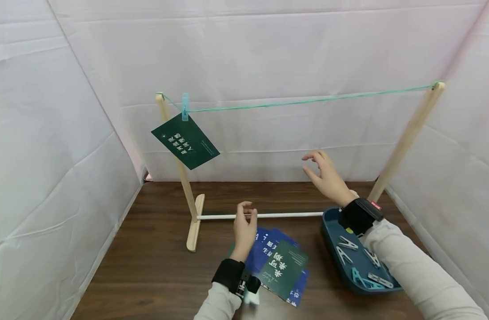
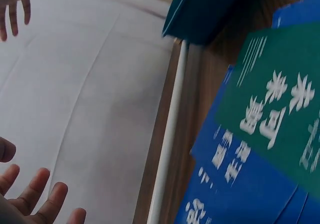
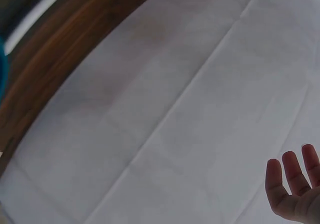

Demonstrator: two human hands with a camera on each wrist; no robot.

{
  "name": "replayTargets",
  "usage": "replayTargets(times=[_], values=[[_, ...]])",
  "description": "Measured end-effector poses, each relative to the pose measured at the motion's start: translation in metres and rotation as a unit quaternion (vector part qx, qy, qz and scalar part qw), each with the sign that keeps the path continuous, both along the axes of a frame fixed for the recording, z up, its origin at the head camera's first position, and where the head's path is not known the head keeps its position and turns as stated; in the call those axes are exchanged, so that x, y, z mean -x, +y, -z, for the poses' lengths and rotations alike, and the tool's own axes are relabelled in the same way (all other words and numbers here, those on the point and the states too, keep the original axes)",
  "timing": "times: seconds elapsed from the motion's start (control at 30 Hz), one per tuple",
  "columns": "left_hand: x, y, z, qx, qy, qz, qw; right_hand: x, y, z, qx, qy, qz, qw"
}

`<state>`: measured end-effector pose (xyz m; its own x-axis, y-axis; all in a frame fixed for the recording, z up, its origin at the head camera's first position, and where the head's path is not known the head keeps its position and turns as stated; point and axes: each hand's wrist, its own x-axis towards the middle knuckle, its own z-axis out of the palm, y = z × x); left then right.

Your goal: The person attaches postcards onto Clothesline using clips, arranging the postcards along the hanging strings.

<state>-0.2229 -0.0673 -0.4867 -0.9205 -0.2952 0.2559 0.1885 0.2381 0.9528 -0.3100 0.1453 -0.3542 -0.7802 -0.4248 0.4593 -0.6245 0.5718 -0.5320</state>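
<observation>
A dark green card [image 1: 184, 141] hangs by one corner from the green string [image 1: 276, 105], under a light blue clothespin [image 1: 185, 106] near the left post. My left hand [image 1: 244, 229] hovers above a loose pile of cards, its fingers loosely bent around nothing. On top of that pile lies a green card [image 1: 283, 269] with white writing, over several blue cards [image 2: 240, 184]. Raised beyond the bin, my right hand [image 1: 326, 178] holds nothing, with thumb and fingers apart. A blue bin [image 1: 328, 242] under my right forearm contains several white and teal clothespins [image 1: 348, 242].
Wooden posts [image 1: 406, 142] at both sides carry the string. A white rod [image 1: 288, 215] runs low between them, and the left post stands on a wooden foot [image 1: 195, 222]. White cloth walls [image 1: 268, 53] enclose the dark wooden table [image 1: 148, 266].
</observation>
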Motion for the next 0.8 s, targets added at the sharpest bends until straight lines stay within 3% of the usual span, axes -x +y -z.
replayTargets(times=[0.17,0.33,0.4,0.47,0.5,0.53,0.57,0.63,0.7,0.73,0.8], values=[[0.004,0.026,0.003,0.018,0.0,0.035,0.9992,0.003,0.024,0.016,-0.009,0.008,0.022,0.9997],[0.006,0.052,0.006,0.051,0.012,0.091,0.9945,0.002,0.041,0.033,-0.014,-0.008,0.044,0.9989],[0.007,0.064,0.006,0.093,0.039,0.123,0.9872,0.001,0.045,0.038,-0.017,-0.014,0.052,0.9984],[0.009,0.077,0.006,0.169,0.07,0.169,0.9684,0.001,0.049,0.04,-0.024,-0.022,0.058,0.9978],[0.01,0.084,0.005,0.214,0.087,0.198,0.9525,0.001,0.051,0.04,-0.028,-0.028,0.06,0.9974],[0.01,0.091,0.005,0.26,0.105,0.233,0.9311,0.001,0.052,0.041,-0.037,-0.043,0.06,0.9966],[0.009,0.098,0.003,0.305,0.116,0.273,0.9049,0.001,0.054,0.043,-0.046,-0.054,0.059,0.9957],[0.006,0.113,0.001,0.389,0.126,0.351,0.8422,0.01,0.062,0.053,-0.078,-0.093,0.057,0.991],[0.002,0.129,0.0,0.45,0.125,0.42,0.7782,0.032,0.081,0.081,-0.117,-0.109,0.043,0.9862],[-0.002,0.137,0.001,0.472,0.117,0.448,0.7507,0.043,0.091,0.094,-0.141,-0.119,0.038,0.9821],[-0.01,0.152,0.005,0.509,0.09,0.485,0.7053,0.068,0.114,0.129,-0.168,-0.119,0.013,0.9784]])
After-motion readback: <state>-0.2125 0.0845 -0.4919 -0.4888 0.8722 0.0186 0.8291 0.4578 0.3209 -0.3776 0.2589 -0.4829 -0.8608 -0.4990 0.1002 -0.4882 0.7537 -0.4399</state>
